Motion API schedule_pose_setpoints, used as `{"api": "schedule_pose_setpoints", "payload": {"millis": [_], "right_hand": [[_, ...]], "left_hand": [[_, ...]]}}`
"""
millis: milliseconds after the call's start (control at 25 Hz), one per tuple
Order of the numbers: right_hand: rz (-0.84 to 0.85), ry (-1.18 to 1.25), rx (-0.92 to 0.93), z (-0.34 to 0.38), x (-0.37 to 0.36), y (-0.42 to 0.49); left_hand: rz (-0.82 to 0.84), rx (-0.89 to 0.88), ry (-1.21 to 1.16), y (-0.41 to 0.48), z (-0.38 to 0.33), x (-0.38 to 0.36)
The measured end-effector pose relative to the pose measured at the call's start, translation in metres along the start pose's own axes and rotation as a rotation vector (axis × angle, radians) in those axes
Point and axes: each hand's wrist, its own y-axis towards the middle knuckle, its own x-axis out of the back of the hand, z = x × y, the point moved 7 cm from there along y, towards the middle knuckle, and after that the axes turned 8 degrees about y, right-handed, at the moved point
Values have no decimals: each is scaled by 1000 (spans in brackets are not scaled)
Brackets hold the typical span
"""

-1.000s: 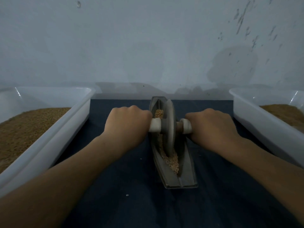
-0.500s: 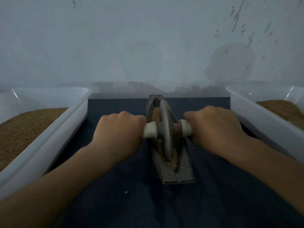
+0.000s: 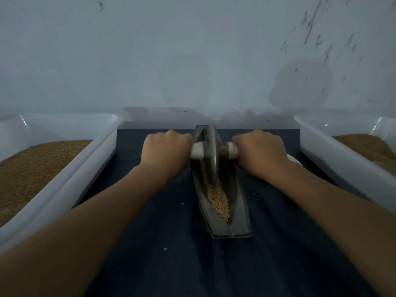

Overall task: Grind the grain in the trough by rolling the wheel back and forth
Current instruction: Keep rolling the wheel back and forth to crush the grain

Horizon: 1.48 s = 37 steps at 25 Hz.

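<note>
My left hand (image 3: 166,155) and my right hand (image 3: 260,154) are both clenched round the white wooden axle handle (image 3: 197,150), one on each side of the grey metal grinding wheel (image 3: 211,155). The fingers (image 3: 182,139) wrap over the top of the bar, so only short white stubs show between my knuckles and the disc.

A second ago the wheel stood about mid-way along the grey boat-shaped metal trough (image 3: 237,211); half a second ago it had come a little nearer to me. Now it has rolled away to the far tip of the trough, and my arms reach out straighter behind it. The wheel stands upright on its edge in the groove.

With the disc gone forward, the tan grain (image 3: 218,200) lies uncovered on my side of the fingers — a long strip running down the groove towards the near end, where before the wheel hid most of it.

The trough itself sits where it did on the dark blue cloth (image 3: 171,264). A few pale stray kernels (image 3: 165,249) lie on the cloth, nearer me than the left hand. Outside each hand stands a white plastic tray — the left tray (image 3: 92,168) and the right tray (image 3: 332,163) — each holding brown grain, unmoved.
</note>
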Motion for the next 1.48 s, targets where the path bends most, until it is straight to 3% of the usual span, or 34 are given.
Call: {"api": "schedule_pose_setpoints", "payload": {"millis": [200,320,520,640,800,880,1200,1320,1480], "right_hand": [[-161,-128,154,9,33,-65],[-95,-75,83,0,12,-49],[-26,60,-68,-7,-12,18],[-20,2,-1,-3,-5,10],[-167,-120,189,12,27,-47],[-140,-96,150,6,31,-59],[-20,19,-40,-7,-11,25],[-10,25,-33,-9,-8,9],[-155,-103,130,2,19,-56]], "left_hand": [[-163,-116,50,-50,-2,43],[-38,-95,123,-32,-5,24],[35,-14,98,25,-4,-6],[34,4,34,9,0,-3],[-64,-80,16,-50,-3,23],[-121,-108,53,-52,-5,36],[27,38,69,20,-1,-8],[16,0,49,9,-4,1],[-115,-101,79,-44,-7,35]]}}
